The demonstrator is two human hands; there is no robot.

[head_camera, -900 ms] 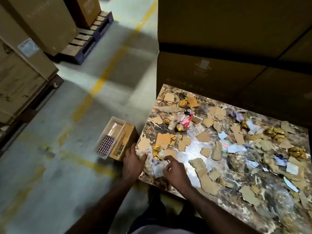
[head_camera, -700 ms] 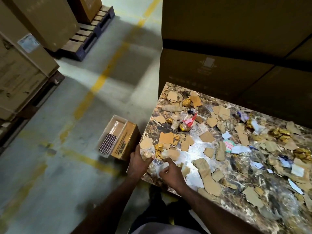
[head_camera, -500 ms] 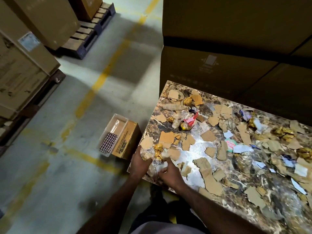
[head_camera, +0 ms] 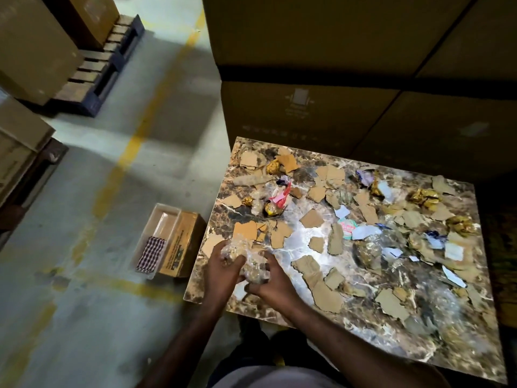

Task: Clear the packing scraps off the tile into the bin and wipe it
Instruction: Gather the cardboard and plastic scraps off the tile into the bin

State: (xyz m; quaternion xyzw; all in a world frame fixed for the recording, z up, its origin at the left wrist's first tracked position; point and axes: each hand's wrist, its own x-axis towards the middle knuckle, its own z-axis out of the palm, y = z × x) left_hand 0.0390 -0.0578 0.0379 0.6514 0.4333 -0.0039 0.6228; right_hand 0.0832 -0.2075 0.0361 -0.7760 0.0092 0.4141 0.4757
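Observation:
A brown marble tile [head_camera: 372,317] lies strewn with several torn cardboard pieces [head_camera: 317,278], gold foil balls [head_camera: 423,197], paper bits and clear plastic. At its near left corner my left hand [head_camera: 223,271] and my right hand [head_camera: 272,284] together grip a bunch of crumpled clear plastic and scraps [head_camera: 247,259], lifted just above the tile. On the floor to the left of the tile sits a clear plastic bin [head_camera: 165,217] with a checked cloth [head_camera: 151,252] inside it.
A small brown carton [head_camera: 183,242] stands between the bin and the tile. Large cardboard boxes [head_camera: 307,79] rise behind the tile. More boxes on pallets [head_camera: 92,79] line the left side. Yellow lines cross the concrete floor.
Both hands have drawn together at the tile's near left corner, gathering plastic and scraps from the surface into one bunch and raising it.

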